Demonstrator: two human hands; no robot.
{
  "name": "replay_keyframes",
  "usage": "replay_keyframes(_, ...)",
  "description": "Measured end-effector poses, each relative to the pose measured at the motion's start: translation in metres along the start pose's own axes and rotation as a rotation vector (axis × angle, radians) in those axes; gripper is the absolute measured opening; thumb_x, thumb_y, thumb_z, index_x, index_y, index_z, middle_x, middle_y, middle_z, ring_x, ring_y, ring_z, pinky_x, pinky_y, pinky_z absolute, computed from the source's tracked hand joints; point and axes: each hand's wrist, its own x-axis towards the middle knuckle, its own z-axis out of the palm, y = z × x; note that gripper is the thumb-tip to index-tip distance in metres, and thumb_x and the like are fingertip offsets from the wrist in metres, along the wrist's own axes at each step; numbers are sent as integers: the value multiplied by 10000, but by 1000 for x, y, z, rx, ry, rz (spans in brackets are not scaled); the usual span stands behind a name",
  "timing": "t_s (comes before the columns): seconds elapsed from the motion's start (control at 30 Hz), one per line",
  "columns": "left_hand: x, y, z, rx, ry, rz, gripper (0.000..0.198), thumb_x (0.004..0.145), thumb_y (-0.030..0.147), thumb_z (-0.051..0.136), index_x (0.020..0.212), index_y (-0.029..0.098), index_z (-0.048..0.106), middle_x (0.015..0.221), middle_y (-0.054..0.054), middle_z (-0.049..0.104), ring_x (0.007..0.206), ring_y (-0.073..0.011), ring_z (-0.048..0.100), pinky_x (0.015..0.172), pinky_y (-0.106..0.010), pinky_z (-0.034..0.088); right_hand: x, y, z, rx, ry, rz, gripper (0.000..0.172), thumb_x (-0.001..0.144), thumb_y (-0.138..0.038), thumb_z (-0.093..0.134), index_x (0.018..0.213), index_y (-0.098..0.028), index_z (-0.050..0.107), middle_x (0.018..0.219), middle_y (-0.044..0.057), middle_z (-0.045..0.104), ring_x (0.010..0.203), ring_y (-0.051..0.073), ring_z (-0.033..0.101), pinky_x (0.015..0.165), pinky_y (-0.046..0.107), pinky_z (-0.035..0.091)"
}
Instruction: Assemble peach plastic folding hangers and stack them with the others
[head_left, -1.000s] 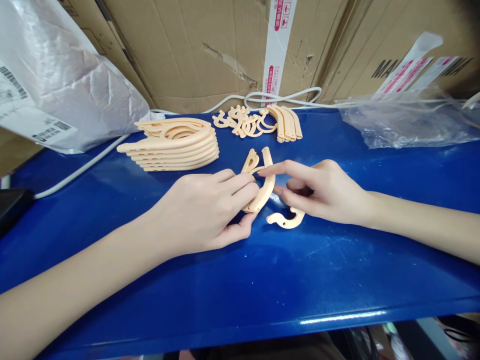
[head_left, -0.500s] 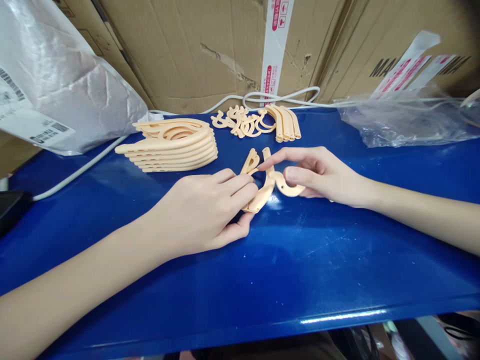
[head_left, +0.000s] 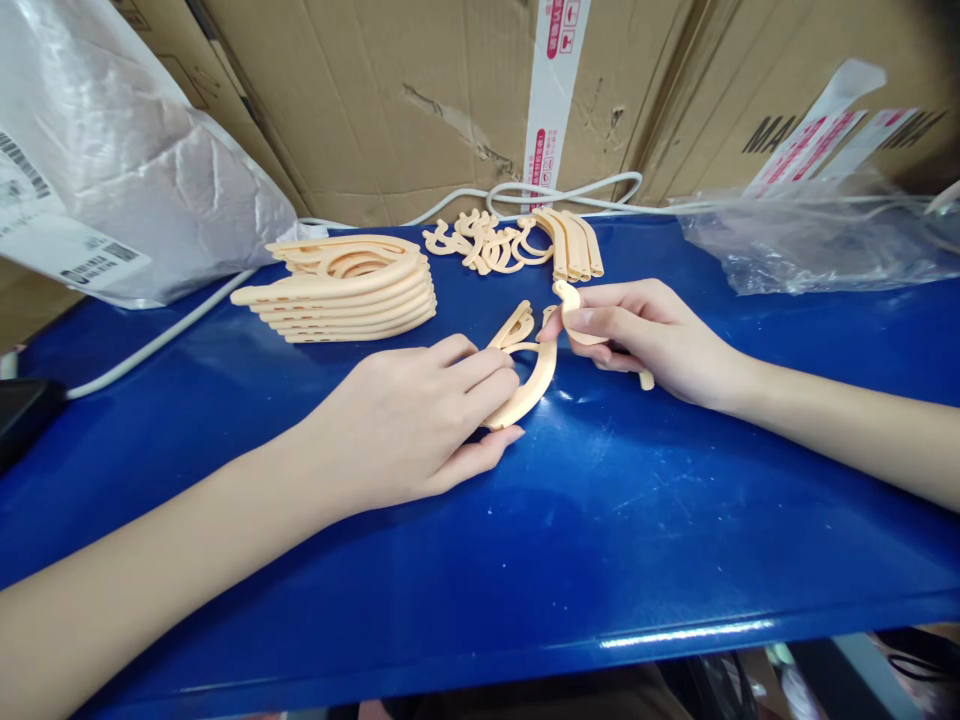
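My left hand [head_left: 427,415] is closed around a curved cream plastic piece [head_left: 534,390] near the middle of the blue table; its fingers cover part of it. A narrow cream end [head_left: 512,325] sticks up beyond those fingers. Between thumb and fingers, my right hand [head_left: 649,335] pinches a cream hook [head_left: 571,303], and its fingertip is at the upper end of the curved piece. Another cream tip [head_left: 646,380] shows under my right hand. To the left lies a stack of cream curved pieces [head_left: 352,295].
Behind my hands are a pile of loose cream hooks [head_left: 487,243] and several cream arms [head_left: 574,245]. A white cable [head_left: 450,200] runs before the cardboard boxes [head_left: 420,90]. Plastic wrapping [head_left: 810,240] lies right, a silvery package [head_left: 150,170] left, a black object [head_left: 28,420] at the left edge.
The hook in my right hand has turned upward and moved off the middle of the curved piece. My left hand has barely moved; the curved piece has shifted slightly right.
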Motion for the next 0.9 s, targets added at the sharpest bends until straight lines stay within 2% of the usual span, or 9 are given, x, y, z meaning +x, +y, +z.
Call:
replay_keyframes(0.1, 2, 1, -1, -12, -11, -3, 271, 984, 286, 367, 899, 145, 583, 1061, -97, 688, 966, -276, 669, 670, -369, 543, 0, 3, -2, 10, 0, -13, 194, 919, -237, 522, 857, -168, 693, 562, -42, 416, 451, 61, 312, 376, 232, 185)
replay_keyframes(0.3, 2, 0, 0, -38, -4, -2, 230, 958, 220, 382, 914, 131, 589, 1088, -110, 674, 1023, -280, 647, 743, -368, 547, 1, 4, -4, 17, 31, -67, 185, 846, -128, 506, 850, -177, 684, 587, -28, 484, 480, 77, 426, 437, 239, 322)
replay_keyframes(0.47, 1, -1, 0, -42, -13, 1, 333, 993, 382, 388, 906, 130, 585, 1081, -135, 664, 997, -301, 644, 712, -385, 552, 1, 2, 0, -39, 84, -60, 125, 892, -189, 547, 916, -163, 667, 643, -17, 567, 515, 84, 493, 473, 237, 392)
replay_keyframes(0.53, 2, 0, 0, -37, -6, -5, 372, 1005, 413, 364, 903, 133, 587, 1053, -129, 664, 972, -299, 646, 723, -403, 553, 1, 3, 0, -42, 124, -67, 212, 906, -214, 563, 1106, -184, 629, 651, -26, 604, 508, 94, 515, 468, 235, 403)
replay_keyframes(0.67, 3, 0, 1, -16, 20, -45, 345, 1009, 359, 359, 869, 144, 589, 984, -102, 659, 918, -282, 645, 745, -421, 546, -1, 5, 0, -41, 228, -144, 581, 907, -201, 591, 1431, -283, 354, 671, -65, 635, 482, 107, 534, 457, 237, 417)
replay_keyframes(0.73, 3, 0, 2, -8, 24, -55, 329, 1001, 345, 372, 864, 141, 591, 973, -104, 654, 911, -280, 640, 776, -436, 545, -1, 3, 1, -73, 252, -154, 456, 923, -207, 569, 1362, -263, 459, 679, -54, 632, 497, 105, 534, 474, 241, 434)
replay_keyframes(0.8, 3, 0, 2, -8, 27, -57, 315, 993, 334, 387, 863, 135, 593, 970, -106, 650, 911, -272, 637, 849, -463, 533, -2, 0, 2, -114, 237, -152, 208, 945, -233, 534, 1122, -206, 638, 686, -26, 634, 534, 101, 545, 517, 240, 456)
replay_keyframes(0.87, 3, 0, 2, -14, 30, -57, 292, 983, 317, 407, 861, 131, 597, 968, -104, 646, 919, -267, 634, 928, -495, 503, -3, -1, 2, -132, 194, -148, 244, 966, -214, 460, 941, -167, 698, 720, 9, 664, 603, 105, 581, 583, 239, 477)
replay_keyframes(0.9, 3, 0, 1, -17, 33, -55, 284, 978, 309, 412, 864, 128, 600, 968, -105, 644, 924, -270, 632, 940, -504, 495, -3, -2, 2, -128, 178, -148, 296, 967, -178, 417, 930, -157, 710, 747, 24, 685, 643, 111, 602, 617, 242, 485)
